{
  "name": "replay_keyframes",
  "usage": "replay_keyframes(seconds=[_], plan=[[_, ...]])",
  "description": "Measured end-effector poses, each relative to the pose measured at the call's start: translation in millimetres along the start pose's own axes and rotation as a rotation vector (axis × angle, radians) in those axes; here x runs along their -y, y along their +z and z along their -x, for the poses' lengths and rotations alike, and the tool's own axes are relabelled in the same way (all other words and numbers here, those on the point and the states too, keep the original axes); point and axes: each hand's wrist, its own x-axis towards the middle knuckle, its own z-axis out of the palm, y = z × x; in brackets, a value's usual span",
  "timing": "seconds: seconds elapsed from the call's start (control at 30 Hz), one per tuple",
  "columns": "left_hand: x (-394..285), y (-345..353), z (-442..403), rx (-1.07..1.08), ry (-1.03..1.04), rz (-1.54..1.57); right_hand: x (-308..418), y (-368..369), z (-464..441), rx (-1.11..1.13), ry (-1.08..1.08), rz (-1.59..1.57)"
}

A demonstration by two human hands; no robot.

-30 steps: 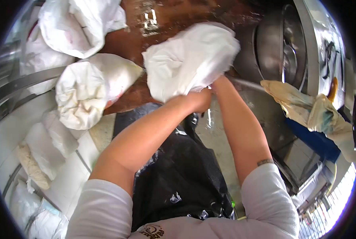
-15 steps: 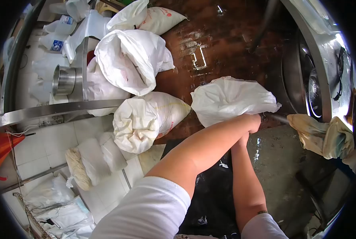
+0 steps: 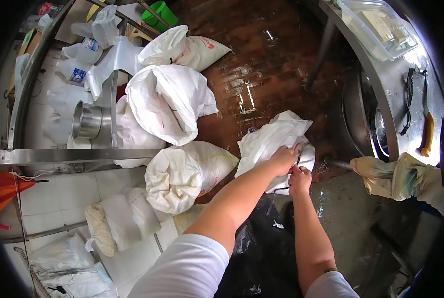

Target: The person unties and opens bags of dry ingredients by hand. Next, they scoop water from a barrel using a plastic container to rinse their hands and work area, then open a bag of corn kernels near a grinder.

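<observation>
A white sack [image 3: 269, 136] stands on the wet brown floor [image 3: 262, 74], its top slumped. My left hand [image 3: 284, 160] lies on the sack's near right side, fingers bent and pressed together. Just right of it and close against it, my right hand [image 3: 300, 180] is closed in a pinch at the same spot. A thin dark cord or strip [image 3: 281, 189] shows at the sack's lower edge and between the hands; which fingers grip it is too small to tell. To the left sits a sack with a crumpled top [image 3: 175, 180], and behind it an open white sack [image 3: 165, 104].
At the right are a metal table [image 3: 396, 84] with a knife [image 3: 427, 131] and a clear plastic box [image 3: 376, 27], a hanging cloth [image 3: 396, 176] and large pots. A metal shelf rail [image 3: 73, 156] runs along the left. Black plastic [image 3: 257, 248] hangs below my arms.
The white sack, earlier raised and swinging, now rests lower with its top slumped. My hands have moved onto its near right side, close together. The view has shifted, showing more of the right table.
</observation>
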Motion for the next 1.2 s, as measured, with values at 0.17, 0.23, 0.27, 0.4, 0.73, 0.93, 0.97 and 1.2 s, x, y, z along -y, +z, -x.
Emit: replay_keyframes(seconds=[0.17,0.23,0.27,0.4,0.73,0.93,0.97,1.2], plan=[[-4.6,-2.9,4.0,-0.010,0.004,-0.013,-1.2,-11.0,-15.3,0.029,0.057,-0.014],[-5.5,1.3,3.3,-0.024,0.009,-0.003,8.0,-10.1,-16.4,0.080,-0.138,0.454],[-4.4,2.9,2.2,-0.044,0.007,-0.007,8.8,-9.6,-14.1,0.078,-0.135,0.455],[-2.9,4.5,1.8,-0.094,0.000,-0.005,5.2,-8.3,-16.8,-0.004,-0.350,0.722],[-6.2,3.4,25.2,-0.278,0.041,0.089,39.6,-17.6,-10.9,0.388,0.321,0.309],[-7.9,19.4,45.5,-0.376,0.154,0.097,19.5,-30.8,-18.1,0.477,0.402,-0.023],[-8.7,14.9,46.8,-0.362,0.145,0.059,20.9,-32.4,-16.2,0.513,0.395,-0.016],[-9.1,13.8,51.7,-0.539,0.161,-0.064,38.8,-26.9,-13.2,0.604,0.317,0.182]])
